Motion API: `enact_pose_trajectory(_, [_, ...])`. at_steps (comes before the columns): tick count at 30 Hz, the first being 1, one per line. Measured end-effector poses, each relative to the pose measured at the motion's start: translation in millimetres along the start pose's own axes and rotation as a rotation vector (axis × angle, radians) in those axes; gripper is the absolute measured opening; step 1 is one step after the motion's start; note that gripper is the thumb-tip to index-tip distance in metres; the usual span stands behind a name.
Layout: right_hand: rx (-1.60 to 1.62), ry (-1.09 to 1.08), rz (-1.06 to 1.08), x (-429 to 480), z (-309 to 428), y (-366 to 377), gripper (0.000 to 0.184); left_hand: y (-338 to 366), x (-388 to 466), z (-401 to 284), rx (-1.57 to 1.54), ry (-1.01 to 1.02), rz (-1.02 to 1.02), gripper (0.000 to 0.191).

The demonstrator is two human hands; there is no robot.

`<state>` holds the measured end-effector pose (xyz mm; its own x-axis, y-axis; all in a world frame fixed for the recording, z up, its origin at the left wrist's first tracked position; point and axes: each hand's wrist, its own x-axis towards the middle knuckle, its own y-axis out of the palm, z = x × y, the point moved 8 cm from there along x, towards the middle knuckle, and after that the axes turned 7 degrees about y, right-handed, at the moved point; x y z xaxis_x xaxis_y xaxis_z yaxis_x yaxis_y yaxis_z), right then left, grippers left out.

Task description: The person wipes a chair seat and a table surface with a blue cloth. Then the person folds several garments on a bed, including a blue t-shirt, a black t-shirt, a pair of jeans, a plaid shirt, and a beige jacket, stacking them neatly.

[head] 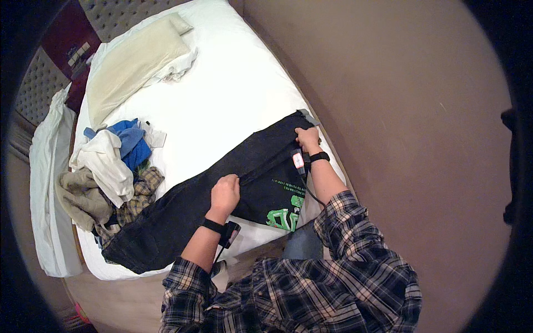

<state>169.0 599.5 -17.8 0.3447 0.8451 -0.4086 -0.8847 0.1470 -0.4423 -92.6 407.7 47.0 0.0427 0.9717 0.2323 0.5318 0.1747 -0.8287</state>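
Observation:
A pair of black trousers (179,204) lies lengthwise across the near part of a bed, its waist end at the left and its leg end at the right. My left hand (225,194) grips the near edge of the trousers around their middle. Close to the leg end, my right hand (308,139) has its fingers curled on the same cloth. Partly under the trousers is a black garment (266,200) with green print and lettering. Each wrist wears a black strap with a small wired device.
A heap of clothes holds a white garment (108,158), a blue garment (135,143), a beige fleece (83,195) and a checked shirt (148,183). A cream pillow (137,75) rests toward the headboard on the white bed (233,62). Brown floor (416,145) runs along the right.

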Motion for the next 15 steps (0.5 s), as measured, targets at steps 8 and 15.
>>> enact_pose_trajectory(8, [0.147,-0.036,0.113,-31,-22,-22,0.022,-41,-21,-7,0.057,0.224,-0.148,0.011])
enact_pose_trajectory(15, [0.569,0.217,0.035,7,-85,-33,0.034,-8,-43,6,0.123,0.133,-0.052,0.015])
